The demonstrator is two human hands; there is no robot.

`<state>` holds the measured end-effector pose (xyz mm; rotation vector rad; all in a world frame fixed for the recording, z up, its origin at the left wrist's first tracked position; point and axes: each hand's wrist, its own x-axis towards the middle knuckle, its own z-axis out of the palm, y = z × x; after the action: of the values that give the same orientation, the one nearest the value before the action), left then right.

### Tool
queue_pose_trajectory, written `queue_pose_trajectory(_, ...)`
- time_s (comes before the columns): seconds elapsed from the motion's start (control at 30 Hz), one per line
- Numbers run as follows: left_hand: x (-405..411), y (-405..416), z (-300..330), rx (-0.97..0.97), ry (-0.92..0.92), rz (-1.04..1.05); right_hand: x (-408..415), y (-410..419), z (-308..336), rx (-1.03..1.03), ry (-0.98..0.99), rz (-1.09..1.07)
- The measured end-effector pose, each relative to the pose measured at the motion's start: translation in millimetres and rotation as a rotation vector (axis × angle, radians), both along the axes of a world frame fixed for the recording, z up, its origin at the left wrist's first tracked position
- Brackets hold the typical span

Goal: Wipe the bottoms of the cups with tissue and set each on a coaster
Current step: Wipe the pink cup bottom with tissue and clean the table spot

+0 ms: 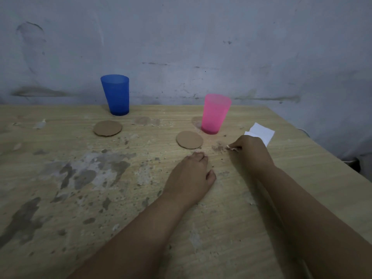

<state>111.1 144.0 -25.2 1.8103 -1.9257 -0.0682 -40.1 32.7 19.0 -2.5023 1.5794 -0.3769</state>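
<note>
- Worn, stained wooden table point(60, 178) against scuffed grey wall point(181, 37).
- Right hand point(251, 152), centre-right, pinches white tissue point(261, 132).
- Left hand point(191, 174) rests on table, fingers curled, holding nothing.
- Pink plastic cup point(215, 114) upright beside round cardboard coaster point(189, 139), not on it.
- Blue plastic cup point(116, 95) upper left, behind 2nd cardboard coaster point(107, 128).

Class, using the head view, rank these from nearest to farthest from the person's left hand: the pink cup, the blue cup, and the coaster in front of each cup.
From the left hand:
1. Right coaster, just beyond the fingers.
2. Pink cup, behind it, slightly right.
3. Left coaster, far left.
4. Blue cup, back left by the wall.
</note>
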Motion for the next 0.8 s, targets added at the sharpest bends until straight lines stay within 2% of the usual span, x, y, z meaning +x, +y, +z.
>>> queue_pose_trajectory(0.07, 0, 0, 0, 0.004, 0.003, 0.004, 1, 4, -1, -0.044, 0.107, 0.021)
queue_pose_trajectory(0.33, -1, -1, 1, 0.023, 0.003, 0.006, 10, 26, -2, -0.123, 0.251, -0.004)
queue_pose_trajectory(0.53, 0, 1, 2, 0.027, 0.008, -0.004, 25, 30, 6, -0.066, 0.296, -0.005)
queue_pose_trajectory(0.7, 0, 2, 3, 0.023, 0.014, 0.004, 13, 28, 24, 0.153, 0.217, 0.108)
queue_pose_trajectory(0.8, 0, 2, 3, 0.027, 0.015, 0.002, 8, 28, 20, 0.114, 0.182, 0.147)
